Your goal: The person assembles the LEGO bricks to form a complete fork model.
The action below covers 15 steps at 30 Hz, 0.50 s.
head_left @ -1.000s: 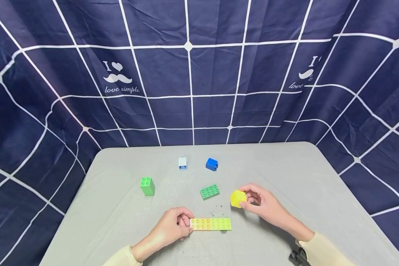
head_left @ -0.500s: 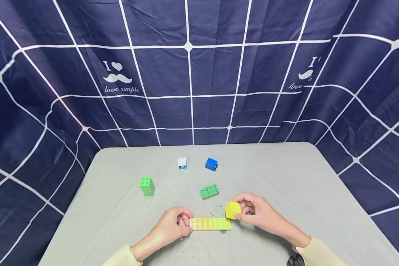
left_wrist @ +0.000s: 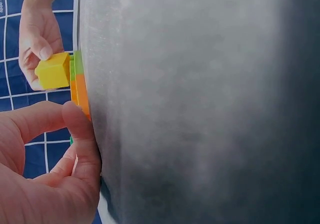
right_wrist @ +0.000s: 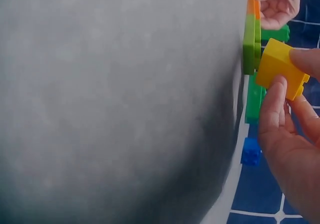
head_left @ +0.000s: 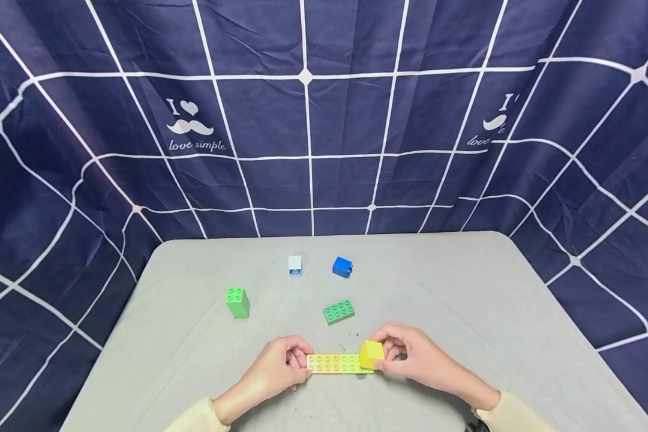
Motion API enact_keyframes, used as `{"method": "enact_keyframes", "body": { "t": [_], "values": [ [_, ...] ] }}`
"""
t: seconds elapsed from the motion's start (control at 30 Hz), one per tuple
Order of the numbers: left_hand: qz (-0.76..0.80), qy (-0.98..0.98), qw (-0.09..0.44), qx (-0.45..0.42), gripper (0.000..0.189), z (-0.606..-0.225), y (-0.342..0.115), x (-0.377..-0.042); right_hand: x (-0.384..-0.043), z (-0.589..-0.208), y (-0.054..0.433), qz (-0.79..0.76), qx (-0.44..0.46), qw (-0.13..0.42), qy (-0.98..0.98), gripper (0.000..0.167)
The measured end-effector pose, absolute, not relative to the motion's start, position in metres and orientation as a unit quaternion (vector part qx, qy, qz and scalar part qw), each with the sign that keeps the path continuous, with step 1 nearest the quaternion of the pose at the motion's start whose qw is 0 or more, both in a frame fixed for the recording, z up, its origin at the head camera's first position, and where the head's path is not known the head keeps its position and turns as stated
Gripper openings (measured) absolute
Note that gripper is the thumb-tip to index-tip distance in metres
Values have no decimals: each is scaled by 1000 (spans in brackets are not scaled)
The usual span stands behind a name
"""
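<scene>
An orange brick (head_left: 324,364) and a lime brick (head_left: 348,361), both studded on top, lie end to end on the table. My left hand (head_left: 282,364) pinches the orange brick's left end between thumb and fingers. Held in the fingertips of my right hand (head_left: 417,359) is a yellow brick (head_left: 371,354), which overlaps the lime brick's right end in the head view. It looks tilted in the right wrist view, close over the lime studs, with its own studs (right_wrist: 302,87) on the side away from them.
A dark green brick (head_left: 338,312) lies just beyond the pair. Farther left stands a tall light green brick (head_left: 238,304). Toward the back are a pale blue brick (head_left: 294,266) and a blue brick (head_left: 342,267). A navy curtain (head_left: 335,120) hangs behind the table.
My right hand has brought the yellow brick left and toward me, from beside the pair to over the lime brick's right end. The left hand keeps its hold on the orange brick.
</scene>
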State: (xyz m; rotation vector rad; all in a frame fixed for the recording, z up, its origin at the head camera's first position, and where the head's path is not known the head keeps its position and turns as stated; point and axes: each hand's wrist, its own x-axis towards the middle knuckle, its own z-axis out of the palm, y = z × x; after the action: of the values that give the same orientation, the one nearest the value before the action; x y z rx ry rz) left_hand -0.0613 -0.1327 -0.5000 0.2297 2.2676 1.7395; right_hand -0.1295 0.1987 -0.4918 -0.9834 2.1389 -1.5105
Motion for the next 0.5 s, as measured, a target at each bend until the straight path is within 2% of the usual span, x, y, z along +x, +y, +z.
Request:
{"method": "enact_keyframes", "body": {
  "t": [0.5],
  "values": [
    [605, 780, 137, 79, 24, -502, -133, -60, -117, -490, 189, -465, -416, 60, 779, 34]
  ]
}}
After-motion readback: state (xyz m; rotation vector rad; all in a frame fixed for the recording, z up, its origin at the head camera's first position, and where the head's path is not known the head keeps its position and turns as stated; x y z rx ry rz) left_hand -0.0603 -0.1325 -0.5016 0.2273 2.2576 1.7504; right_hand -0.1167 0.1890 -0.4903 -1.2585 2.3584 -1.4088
